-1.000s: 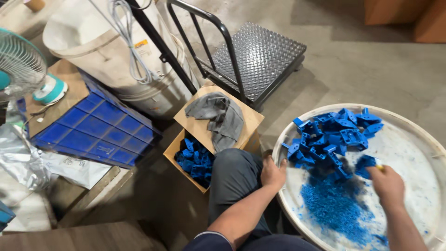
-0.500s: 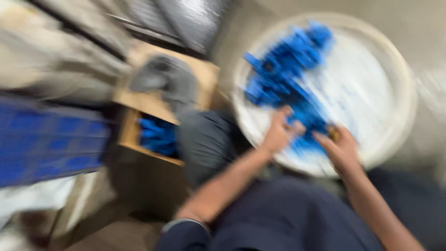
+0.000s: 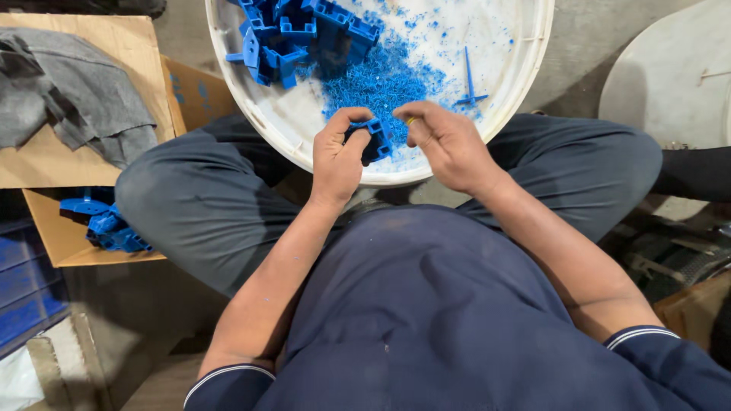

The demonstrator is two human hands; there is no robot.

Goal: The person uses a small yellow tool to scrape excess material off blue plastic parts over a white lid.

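Observation:
My left hand (image 3: 337,156) grips a small blue plastic part (image 3: 375,138) over the near rim of a round white tub (image 3: 525,65). My right hand (image 3: 449,143) is closed around a small yellowish tool, its tip close to the part. The tub rests between my crossed legs. It holds a pile of similar blue parts (image 3: 293,34) at its far left, a heap of blue shavings (image 3: 381,80) in the middle and a thin blue sprue (image 3: 468,84) to the right.
A cardboard box (image 3: 57,160) stands at my left with a grey cloth (image 3: 72,99) draped on its flap and blue parts (image 3: 106,224) inside. A second white tub (image 3: 674,84) lies at the right. Blue crates (image 3: 23,289) sit at the far left.
The view swung down from the room to my lap. My left hand has picked up a blue part, and both hands have come together over the tub's near rim.

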